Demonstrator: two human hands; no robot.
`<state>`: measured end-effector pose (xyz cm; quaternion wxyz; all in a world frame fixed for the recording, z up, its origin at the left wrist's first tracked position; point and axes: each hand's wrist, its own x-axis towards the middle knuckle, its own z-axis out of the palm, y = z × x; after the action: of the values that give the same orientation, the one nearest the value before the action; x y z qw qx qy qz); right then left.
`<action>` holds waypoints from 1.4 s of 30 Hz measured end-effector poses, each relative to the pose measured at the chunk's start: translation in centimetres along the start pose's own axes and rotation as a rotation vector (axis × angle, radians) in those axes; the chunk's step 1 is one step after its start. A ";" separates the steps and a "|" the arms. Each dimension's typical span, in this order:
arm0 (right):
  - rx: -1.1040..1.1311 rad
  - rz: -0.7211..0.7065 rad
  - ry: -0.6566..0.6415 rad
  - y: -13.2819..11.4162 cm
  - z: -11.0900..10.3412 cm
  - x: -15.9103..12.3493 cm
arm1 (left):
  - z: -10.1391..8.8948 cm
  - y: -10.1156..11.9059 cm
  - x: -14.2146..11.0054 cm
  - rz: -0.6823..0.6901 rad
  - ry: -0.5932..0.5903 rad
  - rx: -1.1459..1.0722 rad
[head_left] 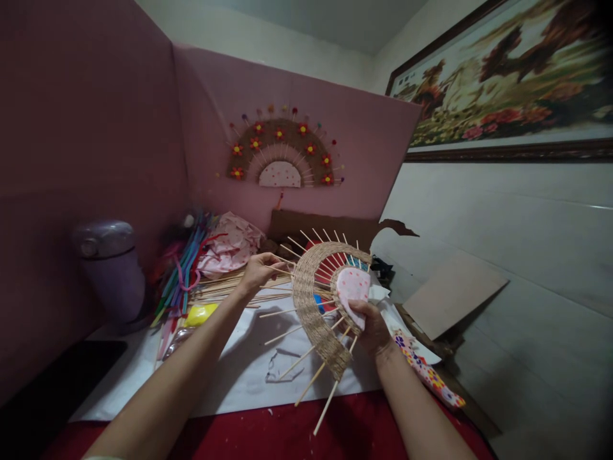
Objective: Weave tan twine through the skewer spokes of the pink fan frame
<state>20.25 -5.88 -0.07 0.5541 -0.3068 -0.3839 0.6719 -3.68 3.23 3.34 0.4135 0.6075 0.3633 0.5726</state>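
Note:
A half-round woven fan [306, 294] of straw-coloured cord on thin wooden sticks is held up over the table, tilted so its sticks fan out to the left. At its centre sits a white half-disc with pink dots [353, 287]. My right hand [376, 326] grips that centre piece, thumb on the dotted front and the other fingers hidden behind. My left hand [261, 273] is at the fan's left edge, its fingers pinched on one of the protruding stick ends [282, 271].
A similar fan with red flowers [280, 134] hangs on the pink board. To the left are a purple bottle [112, 275], coloured pipe cleaners [184, 268], bundled sticks [225, 291] and a yellow packet [200, 314]. Flowered trim [428, 377] lies right, on the white sheet's [230, 383] side.

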 end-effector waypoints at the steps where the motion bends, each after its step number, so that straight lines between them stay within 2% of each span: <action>1: 0.020 0.007 0.027 0.0 -0.1 0.0 | 0.1 -0.1 0.2 -0.008 -0.009 -0.023; 3: 0.078 0.031 0.077 0.1 -0.2 0.1 | 0.3 -0.3 0.6 -0.028 -0.029 -0.067; 7: 0.117 0.060 0.072 0.4 -0.8 0.3 | 0.3 -0.4 1.1 -0.025 -0.018 -0.078; 12: 0.124 0.086 0.064 0.7 -1.7 0.5 | -0.4 -0.4 1.3 0.130 0.018 0.093; 16: 0.149 0.085 0.031 0.7 -1.6 0.2 | -1.0 -0.9 1.5 0.208 0.040 0.162; 21: 0.129 0.105 -0.013 0.8 -1.2 -0.2 | -2.0 -0.9 1.9 0.252 0.119 0.248; 26: 0.061 0.170 -0.040 0.7 -1.4 0.1 | -3.0 -0.6 2.0 0.280 0.188 0.429; 30: 0.039 0.188 -0.010 0.5 -1.1 0.2 | -3.6 -0.3 2.0 0.368 0.210 0.567; 34: 0.026 0.177 -0.001 0.3 -0.8 0.2 | -3.8 0.5 1.8 0.358 0.238 0.672; 39: -0.003 0.207 -0.047 0.4 -0.8 0.2 | -3.1 1.7 1.4 0.436 0.206 0.836; 42: -0.010 0.239 -0.108 0.5 -1.0 -0.2 | -2.9 1.6 1.5 0.448 0.167 0.882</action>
<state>20.83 -5.94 -0.99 0.4471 -0.3164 -0.3775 0.7466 -6.48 4.23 5.45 -0.0466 0.7396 0.4633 0.4860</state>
